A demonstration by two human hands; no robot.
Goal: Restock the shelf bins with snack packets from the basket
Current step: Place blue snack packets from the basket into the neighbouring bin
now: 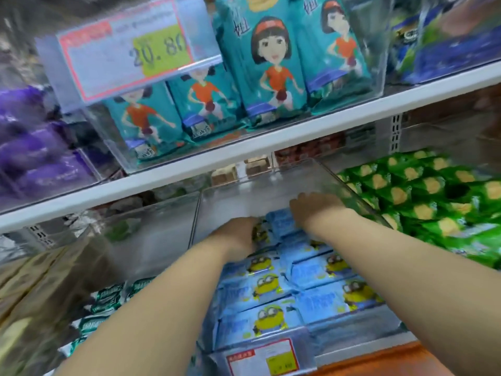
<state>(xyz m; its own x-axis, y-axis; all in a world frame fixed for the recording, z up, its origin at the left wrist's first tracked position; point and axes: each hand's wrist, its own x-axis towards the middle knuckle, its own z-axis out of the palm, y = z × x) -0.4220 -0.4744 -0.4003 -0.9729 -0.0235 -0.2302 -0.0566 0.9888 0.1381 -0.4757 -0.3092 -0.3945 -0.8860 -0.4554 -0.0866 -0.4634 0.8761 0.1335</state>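
Left hand [238,233] and right hand [318,206] touch the rearmost blue packets [268,287] in the clear bin [244,202]; green packets [423,196] lie at three o'clock, teal packets [271,66] at twelve.

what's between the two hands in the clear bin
A light blue snack packet lies between the left hand and the right hand, toward the back of the clear bin. This shows in the head view.

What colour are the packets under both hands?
Light blue packets with yellow goggled cartoon figures, head view.
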